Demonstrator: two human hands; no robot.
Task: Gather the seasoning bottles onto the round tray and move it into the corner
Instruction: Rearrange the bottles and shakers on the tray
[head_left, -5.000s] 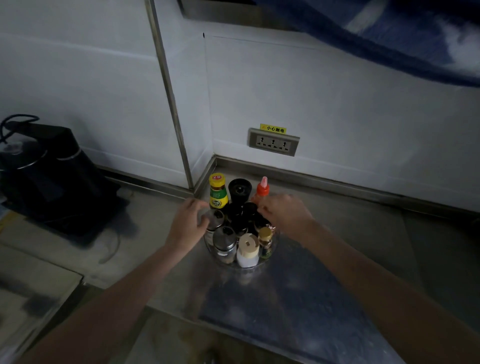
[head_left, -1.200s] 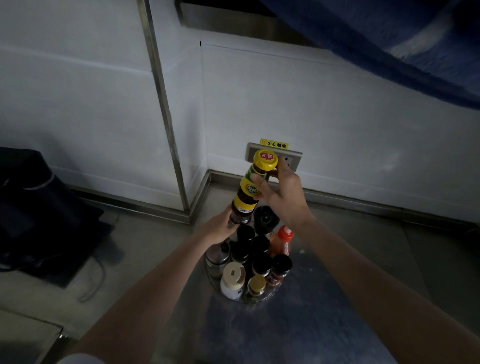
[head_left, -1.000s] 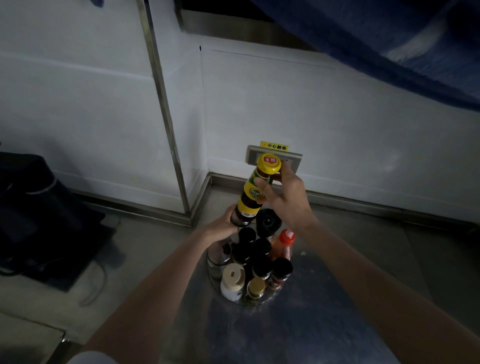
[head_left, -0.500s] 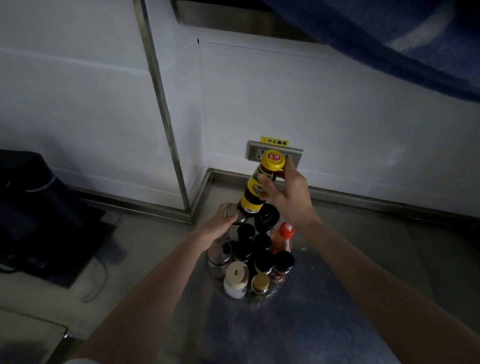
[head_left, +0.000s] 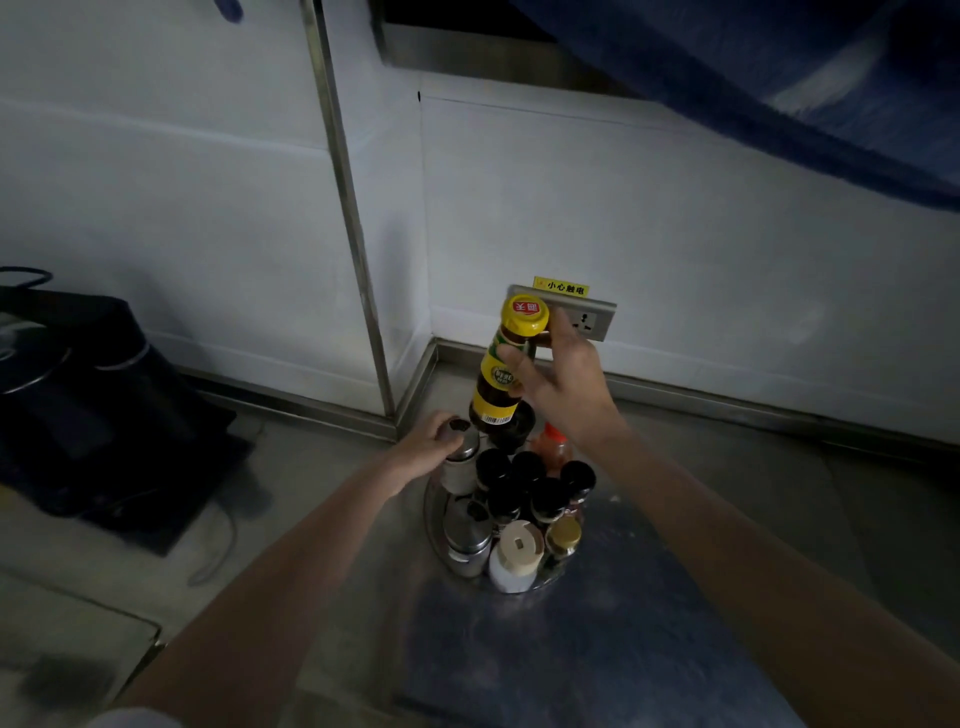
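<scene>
Head view: right hand (head_left: 563, 387) lifts yellow-capped bottle (head_left: 506, 364) above crowded tray (head_left: 434, 525).

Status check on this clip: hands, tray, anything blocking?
Right hand holds yellow-capped dark sauce bottle lifted above round tray. Left hand grips steel shaker on tray. Tray short of corner; nothing in the way.
</scene>
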